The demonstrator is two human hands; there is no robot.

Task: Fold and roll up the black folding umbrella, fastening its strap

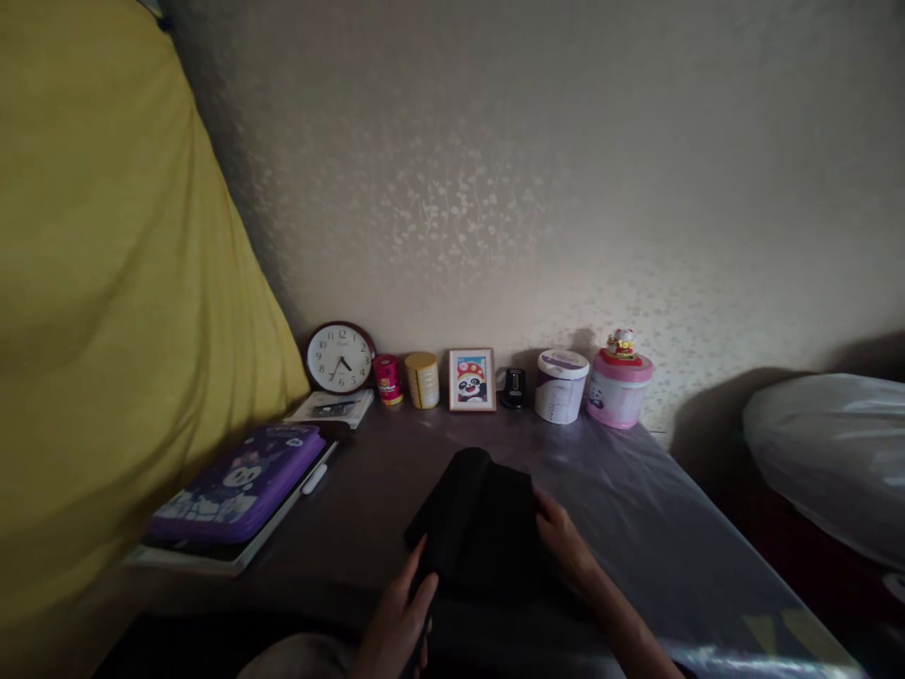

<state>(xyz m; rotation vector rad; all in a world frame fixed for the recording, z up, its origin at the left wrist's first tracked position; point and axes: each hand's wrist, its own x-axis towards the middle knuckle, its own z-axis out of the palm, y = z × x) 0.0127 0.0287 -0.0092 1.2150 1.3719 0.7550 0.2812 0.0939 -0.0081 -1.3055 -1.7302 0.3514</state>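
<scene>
The patterned wall fills the far side, with a yellow curtain hanging down the whole left side. Below them, the counter spreads toward the near edge under a shiny dark grey covering. A pale plastic bag bulges at the far right, beyond the counter's right edge.

A black folded item is over the near middle of the counter, between the two hands; its exact kind is too dark to tell. The left hand grips its near left edge, thumb on the near face. The right hand has its fingers closed on the right edge, their tips partly hidden.

At the left, a purple case with a panda picture lies on top of a book, beside the curtain. In the far left corner a round clock leans upright, papers lying just in front of it. At the far right end of the row along the wall stands a pink and white tin, just beside a white and purple tub. Mid-row is a framed panda picture; left of it come a yellow can and a smaller red can. A small black object sits between frame and tub. A cat figurine tops the tin. Smallest, a white pen lies right of the purple case.
</scene>
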